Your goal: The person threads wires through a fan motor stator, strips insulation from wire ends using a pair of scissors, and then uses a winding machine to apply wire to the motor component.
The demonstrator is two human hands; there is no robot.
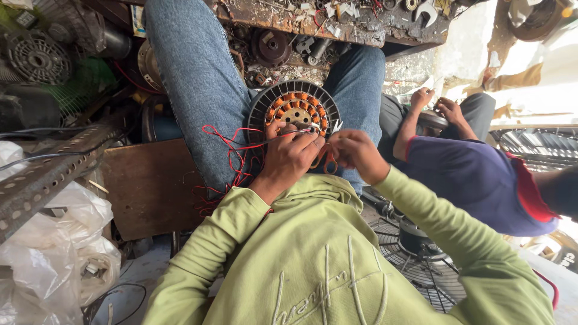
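One person in a green sweatshirt (319, 265) fills the lower half of the view, with two legs in blue jeans (198, 78) stretching up toward one cluttered worktop (313, 21) strewn with small metal parts. To the right sits one co-worker in a purple top (475, 180), with two hands of their own on a dark round part (430, 119), well apart from the person's hands.

On the left lie one perforated steel angle bar (42, 174), one flat brown board (150, 186) and a heap of clear plastic bags (72, 253). One black wire fan guard (421, 271) lies at lower right, and one round grey finned casting (37, 59) rests at upper left.

Between the knees stands one round motor stator (295, 111), its dark slotted rim ringing a circle of orange copper coils. It rests on the lap, just above both hands.

One tangle of thin red wire (232, 162) loops off the left thigh and runs up to the stator.

The left hand (289, 157) is closed, its fingers pinching the red wire against the lower edge of the stator. The right hand (355, 153) is curled shut around one small pair of orange-handled scissors (328, 161), which sits between the two hands, touching both.
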